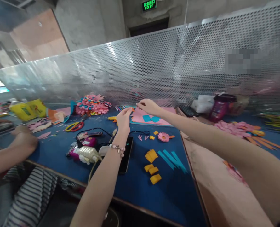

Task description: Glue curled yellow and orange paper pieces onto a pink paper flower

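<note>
My left hand (124, 119) is raised over the back of the blue table, its fingers pinched on a small orange piece (133, 109). To its right, my right hand (148, 106) hovers above pink sheets (168, 115) with its fingers bent together; anything between them is too small to make out. Two teal squares (147, 118) lie on the sheets. Nearer me are yellow folded pieces (151, 155), teal strips (175, 160) and a pink flower (163, 136). A dark phone or tablet (128, 154) lies partly under my left forearm.
A pink-blue pile (92, 104), scissors (75, 126), a purple pouch (89, 143) and cables are on the left. A purple cup (221, 107) and pink petals (236, 128) stand or lie at right. A perforated metal panel (142, 69) borders the back. Another person's arm (14, 149) rests at far left.
</note>
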Demonstrator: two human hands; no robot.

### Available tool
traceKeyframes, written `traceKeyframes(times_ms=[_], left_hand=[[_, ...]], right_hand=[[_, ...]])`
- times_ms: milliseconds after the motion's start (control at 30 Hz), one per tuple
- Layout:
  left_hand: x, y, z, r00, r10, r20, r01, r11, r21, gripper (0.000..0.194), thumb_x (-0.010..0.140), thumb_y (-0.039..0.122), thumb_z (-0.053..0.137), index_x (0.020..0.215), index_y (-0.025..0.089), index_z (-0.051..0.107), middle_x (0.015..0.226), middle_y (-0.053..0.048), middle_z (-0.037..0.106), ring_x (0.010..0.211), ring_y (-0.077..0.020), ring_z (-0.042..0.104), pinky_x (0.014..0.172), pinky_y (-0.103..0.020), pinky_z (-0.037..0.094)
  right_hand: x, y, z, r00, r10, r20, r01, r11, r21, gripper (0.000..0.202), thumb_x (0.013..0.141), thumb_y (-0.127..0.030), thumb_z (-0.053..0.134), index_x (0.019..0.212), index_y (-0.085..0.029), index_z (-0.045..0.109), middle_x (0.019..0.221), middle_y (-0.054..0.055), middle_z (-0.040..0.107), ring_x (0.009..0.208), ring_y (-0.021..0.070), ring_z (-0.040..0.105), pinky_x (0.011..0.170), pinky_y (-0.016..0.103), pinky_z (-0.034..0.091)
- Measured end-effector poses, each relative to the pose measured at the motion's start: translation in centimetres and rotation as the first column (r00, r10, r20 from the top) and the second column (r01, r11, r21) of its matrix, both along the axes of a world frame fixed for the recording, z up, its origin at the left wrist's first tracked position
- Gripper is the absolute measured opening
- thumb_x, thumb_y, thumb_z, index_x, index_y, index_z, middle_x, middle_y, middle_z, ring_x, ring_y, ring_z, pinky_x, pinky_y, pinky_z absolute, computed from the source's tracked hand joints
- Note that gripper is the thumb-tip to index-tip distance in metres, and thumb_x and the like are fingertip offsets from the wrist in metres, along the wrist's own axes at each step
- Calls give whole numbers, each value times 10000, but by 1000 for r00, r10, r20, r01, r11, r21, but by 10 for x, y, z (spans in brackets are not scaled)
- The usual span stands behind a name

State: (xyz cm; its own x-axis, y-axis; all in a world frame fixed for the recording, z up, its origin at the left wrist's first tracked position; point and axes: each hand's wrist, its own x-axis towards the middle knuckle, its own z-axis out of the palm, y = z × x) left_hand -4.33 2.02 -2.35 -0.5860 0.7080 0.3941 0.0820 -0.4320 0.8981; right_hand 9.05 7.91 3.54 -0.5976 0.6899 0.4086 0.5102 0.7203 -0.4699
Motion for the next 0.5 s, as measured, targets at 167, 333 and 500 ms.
traceKeyframes(times_ms=[167, 333, 500], left_hand=[[38, -8, -13, 950, -234, -205, 225, 972, -70, 230, 682, 304, 691, 838, 143, 744, 837, -48, 728, 830, -184, 631, 782, -269, 458], [59, -18, -19, 879, -355, -320, 318, 934, -161, 202, 699, 302, 686, 819, 154, 751, 807, -38, 730, 852, -206, 639, 831, -296, 450], [71, -19, -22, 819, -421, -389, 368, 907, -206, 252, 762, 348, 637, 856, 137, 736, 867, -60, 731, 893, -208, 646, 864, -303, 460]], right_hand=[[64, -23, -11, 997, 68, 43, -70, 997, 44, 264, 789, -393, 619, 804, -152, 726, 720, 27, 664, 633, 124, 539, 581, 250, 347], [88, -35, -32, 998, 31, 49, -33, 998, 44, 183, 772, -273, 612, 747, -143, 739, 653, 38, 659, 590, 128, 530, 568, 259, 327], [103, -38, -45, 999, -35, -3, 35, 999, 25, 119, 716, -160, 607, 695, -138, 722, 628, 36, 659, 591, 133, 543, 559, 252, 332]])
